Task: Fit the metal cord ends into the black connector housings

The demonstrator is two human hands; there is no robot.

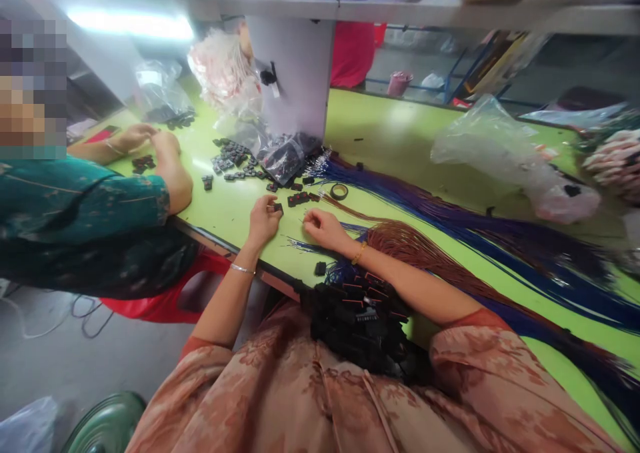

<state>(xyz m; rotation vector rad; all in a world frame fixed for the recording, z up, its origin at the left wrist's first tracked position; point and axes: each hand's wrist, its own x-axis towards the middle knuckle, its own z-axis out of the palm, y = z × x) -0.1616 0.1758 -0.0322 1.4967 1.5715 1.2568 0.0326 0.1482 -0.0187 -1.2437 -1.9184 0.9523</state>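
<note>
My left hand (264, 222) is closed on a small black connector housing (278, 208) between thumb and fingers, just above the green table. To its right, my right hand (323, 229) is pinched shut; a thin wire end seems to stick out at the fingertips, too fine to make out for certain. Brown wires (415, 243) run in a long bundle past my right wrist, with blue wires (313, 245) below the hand. Beyond my hands lie more black housings (299, 199) and a roll of black tape (339, 191). A heap of black connectors (365, 320) sits against my body.
On the left a co-worker's arm (173, 166) rests on the table beside loose housings (233, 158). A plastic bag of black parts (287, 156) stands by the white post (295, 73). Long blue wires (450, 240) and a clear plastic bag (485, 136) lie at right.
</note>
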